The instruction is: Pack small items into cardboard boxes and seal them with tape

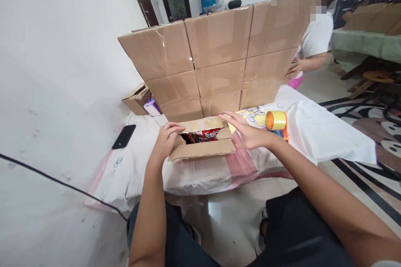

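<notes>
A small cardboard box (pixel 205 150) sits on the cloth-covered table in front of me with its top flaps partly raised. Through the gap show red packages (pixel 208 135) with black and white print. At the box's left end, my left hand (pixel 165 139) grips the cardboard, its fingers bent over the edge of the far flap. My right hand (pixel 246 131) lies against the right end, fingers stretched out and their tips at the far flap's corner. The underside of the right hand's contact is hidden.
Behind the box stands a wall of taped cartons (pixel 219 46). A tape dispenser (pixel 277 122) is at the right, a black phone (pixel 124 136) at the left. An open carton (pixel 136 99) and a purple box (pixel 152 106) stand far left. A person (pixel 316 37) touches the stack's right side.
</notes>
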A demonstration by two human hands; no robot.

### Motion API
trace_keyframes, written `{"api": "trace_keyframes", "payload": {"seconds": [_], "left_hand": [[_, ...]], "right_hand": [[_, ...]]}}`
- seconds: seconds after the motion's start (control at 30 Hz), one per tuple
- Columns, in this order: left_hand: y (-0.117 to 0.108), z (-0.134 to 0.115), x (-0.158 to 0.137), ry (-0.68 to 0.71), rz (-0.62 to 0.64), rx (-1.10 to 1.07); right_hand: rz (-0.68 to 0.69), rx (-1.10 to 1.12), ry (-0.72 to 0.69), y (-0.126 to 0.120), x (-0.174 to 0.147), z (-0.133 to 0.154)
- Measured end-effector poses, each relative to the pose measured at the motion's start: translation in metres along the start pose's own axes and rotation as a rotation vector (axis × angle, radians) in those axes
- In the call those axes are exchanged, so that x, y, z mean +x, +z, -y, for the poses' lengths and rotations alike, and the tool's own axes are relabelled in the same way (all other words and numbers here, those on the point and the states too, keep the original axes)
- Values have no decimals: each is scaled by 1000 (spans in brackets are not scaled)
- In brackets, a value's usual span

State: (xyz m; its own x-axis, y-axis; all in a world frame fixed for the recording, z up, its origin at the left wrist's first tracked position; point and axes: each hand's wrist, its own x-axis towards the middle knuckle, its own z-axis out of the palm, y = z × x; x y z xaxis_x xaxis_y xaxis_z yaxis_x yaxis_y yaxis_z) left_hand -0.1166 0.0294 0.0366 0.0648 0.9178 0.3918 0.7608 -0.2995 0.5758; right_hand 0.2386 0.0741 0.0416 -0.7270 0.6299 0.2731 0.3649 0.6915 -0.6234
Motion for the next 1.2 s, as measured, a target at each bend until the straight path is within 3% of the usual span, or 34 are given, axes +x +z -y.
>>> {"api": "trace_keyframes", "payload": {"seconds": [0.07,0.27,0.4,0.5,0.67,1.0,1.1,1.2], "left_hand": [[-2,0,1,-15,16,-37],[-10,-6,-3,-151,-11,-257],[-8,-22,-7,-11,-32,8],[-1,-44,-12,133,17,182],[10,-69,-19,247,139,140],[16,-60,-25,324,73,175],[17,-59,-31,342,36,231],[16,-57,-36,377,9,275]], "right_hand": [[-4,40,30,6,-1,7],[-271,424,318,40,11,24],[-305,670,469,47,18,24],[-332,671,471,46,22,23],[-361,621,492,46,29,20],[-411,672,510,54,34,15],[-455,720,577,39,30,23],[-653,651,555,6,12,23]]}}
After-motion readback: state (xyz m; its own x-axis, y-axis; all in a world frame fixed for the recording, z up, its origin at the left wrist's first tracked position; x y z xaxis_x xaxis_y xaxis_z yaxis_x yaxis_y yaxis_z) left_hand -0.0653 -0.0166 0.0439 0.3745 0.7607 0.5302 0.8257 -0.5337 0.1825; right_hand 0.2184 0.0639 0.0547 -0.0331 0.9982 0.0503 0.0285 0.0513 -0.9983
